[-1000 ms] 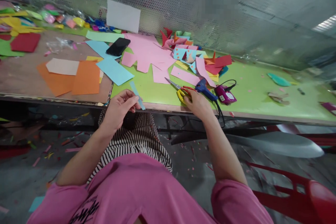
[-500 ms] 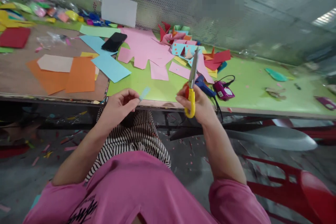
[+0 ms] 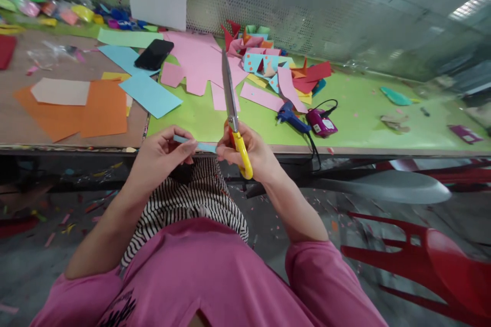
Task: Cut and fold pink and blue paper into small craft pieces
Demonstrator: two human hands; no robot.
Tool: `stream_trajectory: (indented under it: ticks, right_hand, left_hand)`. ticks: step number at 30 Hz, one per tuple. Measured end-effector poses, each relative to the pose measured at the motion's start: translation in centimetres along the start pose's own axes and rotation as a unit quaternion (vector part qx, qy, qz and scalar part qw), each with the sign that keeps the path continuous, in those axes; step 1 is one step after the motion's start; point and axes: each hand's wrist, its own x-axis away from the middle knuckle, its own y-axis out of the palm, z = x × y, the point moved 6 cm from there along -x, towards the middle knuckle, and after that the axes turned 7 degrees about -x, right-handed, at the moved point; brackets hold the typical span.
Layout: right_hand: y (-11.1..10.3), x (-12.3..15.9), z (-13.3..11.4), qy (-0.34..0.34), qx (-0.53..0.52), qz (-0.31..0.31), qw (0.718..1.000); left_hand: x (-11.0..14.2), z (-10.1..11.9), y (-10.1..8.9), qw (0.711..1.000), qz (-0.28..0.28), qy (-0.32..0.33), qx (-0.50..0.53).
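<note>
Between finger and thumb my left hand [image 3: 165,154] pinches a narrow light blue paper strip [image 3: 206,147] at the table's front edge. My right hand [image 3: 251,152] is closed on a pair of scissors [image 3: 231,97] with yellow and red handles, blades together and pointing up and away from me. The fingertips of that same hand touch the strip's right end. Beyond my hands lie a light blue paper rectangle [image 3: 151,96] and a large cut sheet of pink paper [image 3: 197,64].
A blue glue gun [image 3: 293,118] and a purple device [image 3: 322,122] with a cord lie right of my hands. Further back are a black phone [image 3: 154,54] and folded paper shapes [image 3: 264,59]. Orange paper [image 3: 103,115] lies left. A red chair [image 3: 441,260] stands at lower right.
My right hand has moved left with the scissors, up to the strip's end. The strip now runs level between both hands. The view has shifted slightly.
</note>
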Motion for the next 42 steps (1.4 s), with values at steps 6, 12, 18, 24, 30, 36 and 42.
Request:
stream_trajectory:
  ticks: [6, 12, 18, 24, 30, 36, 42]
  right_hand:
    - [0.7, -0.1, 1.7, 0.011, -0.045, 0.051, 0.998]
    - [1.5, -0.5, 2.7, -0.018, -0.064, 0.105, 0.992]
    - [2.0, -0.6, 3.7, -0.005, -0.077, 0.088, 0.993]
    - [2.2, -0.4, 4.2, 0.001, -0.1, 0.086, 0.991]
    - [2.4, -0.2, 3.7, 0.017, -0.103, 0.087, 0.991]
    - [2.1, -0.2, 4.0, 0.015, -0.102, 0.103, 0.989]
    - [2.7, -0.5, 3.6, 0.01, -0.128, 0.099, 0.987]
  left_hand:
    - [0.2, -0.9, 0.0, 0.995, 0.04, -0.016, 0.091]
    - [0.5, -1.6, 1.1, 0.997, 0.018, -0.001, 0.08]
    - [0.2, -1.6, 1.4, 0.997, 0.036, 0.002, 0.074]
    - [0.2, -1.4, 1.2, 0.995, 0.045, -0.003, 0.091]
    - [0.0, -1.0, 0.9, 0.989, 0.045, -0.015, 0.137]
    - [0.0, -1.0, 0.4, 0.99, 0.056, -0.027, 0.125]
    - [0.1, -1.3, 0.8, 0.992, 0.046, -0.044, 0.112]
